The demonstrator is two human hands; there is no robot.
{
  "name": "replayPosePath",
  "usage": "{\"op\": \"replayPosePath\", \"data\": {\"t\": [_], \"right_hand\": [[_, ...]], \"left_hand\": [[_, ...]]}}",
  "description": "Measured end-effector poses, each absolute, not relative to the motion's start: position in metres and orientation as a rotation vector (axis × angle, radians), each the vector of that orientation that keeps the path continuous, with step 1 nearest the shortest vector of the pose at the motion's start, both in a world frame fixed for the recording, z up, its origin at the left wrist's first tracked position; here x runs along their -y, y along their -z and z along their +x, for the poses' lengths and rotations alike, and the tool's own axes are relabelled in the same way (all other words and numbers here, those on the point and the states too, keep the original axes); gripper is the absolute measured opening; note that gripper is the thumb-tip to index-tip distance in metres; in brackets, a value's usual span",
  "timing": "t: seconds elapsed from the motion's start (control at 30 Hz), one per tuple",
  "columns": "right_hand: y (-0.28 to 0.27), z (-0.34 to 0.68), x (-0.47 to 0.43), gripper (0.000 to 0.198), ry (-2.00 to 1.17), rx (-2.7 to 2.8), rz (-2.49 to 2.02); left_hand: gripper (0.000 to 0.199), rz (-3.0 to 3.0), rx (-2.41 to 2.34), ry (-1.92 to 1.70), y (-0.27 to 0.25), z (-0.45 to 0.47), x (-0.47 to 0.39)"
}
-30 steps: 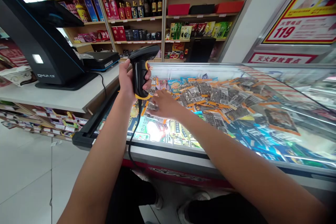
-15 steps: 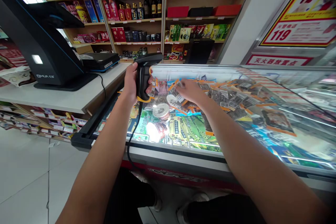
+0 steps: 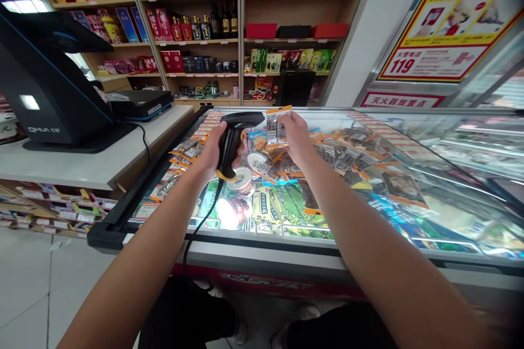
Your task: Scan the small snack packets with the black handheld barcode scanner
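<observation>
My left hand (image 3: 213, 148) is wrapped round the grip of a black and yellow barcode scanner (image 3: 230, 147), whose head points right. Its black cord hangs down past the freezer's front edge. Between the fingers of my right hand (image 3: 295, 133) is a small clear snack packet (image 3: 277, 127) with orange edges and a barcode label, held upright in front of the scanner head. Beneath both hands lies the glass top of a chest freezer (image 3: 268, 233), with many similar orange-edged packets (image 3: 360, 150) spread over it. Round tubs (image 3: 239, 181) and green bags (image 3: 286, 204) show near the front.
At left, a white counter (image 3: 82, 166) carries a black checkout terminal (image 3: 61, 82) and a scale (image 3: 141, 103). Shelves (image 3: 239, 43) with boxes and bottles stand behind the freezer. A red and yellow notice (image 3: 442, 27) hangs at right.
My right hand has lifted the packet from among the others and brought it upright beside the scanner head. The scanner has moved lower in view, and the view has shifted.
</observation>
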State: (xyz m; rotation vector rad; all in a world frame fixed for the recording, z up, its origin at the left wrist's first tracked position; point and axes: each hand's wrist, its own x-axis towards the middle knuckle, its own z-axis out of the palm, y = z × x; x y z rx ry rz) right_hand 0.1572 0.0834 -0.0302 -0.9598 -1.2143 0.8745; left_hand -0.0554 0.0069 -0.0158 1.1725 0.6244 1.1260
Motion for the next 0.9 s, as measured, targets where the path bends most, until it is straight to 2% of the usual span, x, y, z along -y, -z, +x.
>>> {"op": "replayPosePath", "data": {"t": [0.3, 0.47, 0.5, 0.67, 0.73, 0.8, 0.9], "right_hand": [[0.029, 0.151, -0.08, 0.032, -0.673, 1.374, -1.13], [0.024, 0.16, -0.076, 0.021, -0.407, 1.54, -1.274], [0.022, 0.164, -0.074, 0.026, -0.33, 1.586, -1.348], [0.014, 0.182, -0.065, 0.078, 0.114, 1.658, -1.788], [0.014, 0.176, -0.061, 0.083, 0.279, 1.672, -1.752], [0.017, 0.157, -0.053, 0.071, 0.254, 1.795, -1.575], [0.03, 0.109, -0.031, 0.036, -0.171, 2.105, -1.24]], "left_hand": [[0.055, 1.085, -0.577, -1.049, 0.011, -0.059, -0.007], [0.055, 1.097, -0.656, -1.157, 0.002, -0.066, -0.005], [0.055, 1.101, -0.69, -1.212, -0.002, -0.071, -0.006], [0.053, 1.055, -0.915, -1.632, -0.016, -0.104, -0.012], [0.051, 0.952, -1.012, -1.772, -0.018, -0.115, -0.014], [0.05, 0.86, -1.023, -1.854, -0.019, -0.122, -0.017], [0.051, 0.776, -0.888, -1.885, -0.018, -0.129, -0.021]]}}
